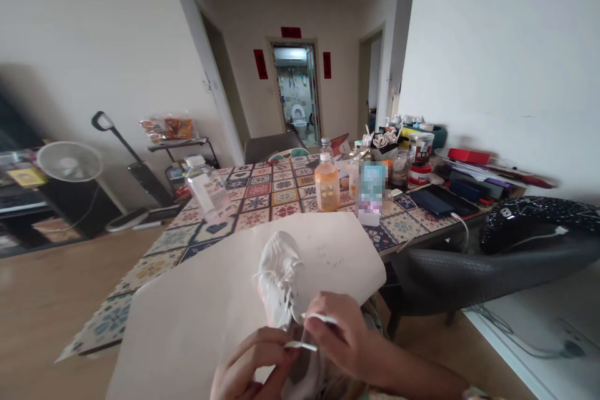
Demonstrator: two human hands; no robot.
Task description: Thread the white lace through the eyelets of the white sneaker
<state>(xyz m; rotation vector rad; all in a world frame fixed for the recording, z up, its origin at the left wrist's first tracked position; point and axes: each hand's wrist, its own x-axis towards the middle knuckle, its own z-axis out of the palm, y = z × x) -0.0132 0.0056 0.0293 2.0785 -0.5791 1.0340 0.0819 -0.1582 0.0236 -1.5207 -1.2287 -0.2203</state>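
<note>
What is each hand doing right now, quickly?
Left hand: closed, pinching a white lace end.
Right hand: closed, pinching the other lace end of the white shoe.

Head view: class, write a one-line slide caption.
Two hands, left and right, pinch laces on a white shoe over paper.

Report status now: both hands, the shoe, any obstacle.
Left hand and right hand each pinch a white lace end. White fabric sneaker on large pale paper sheet. Nothing obstructing.
</note>
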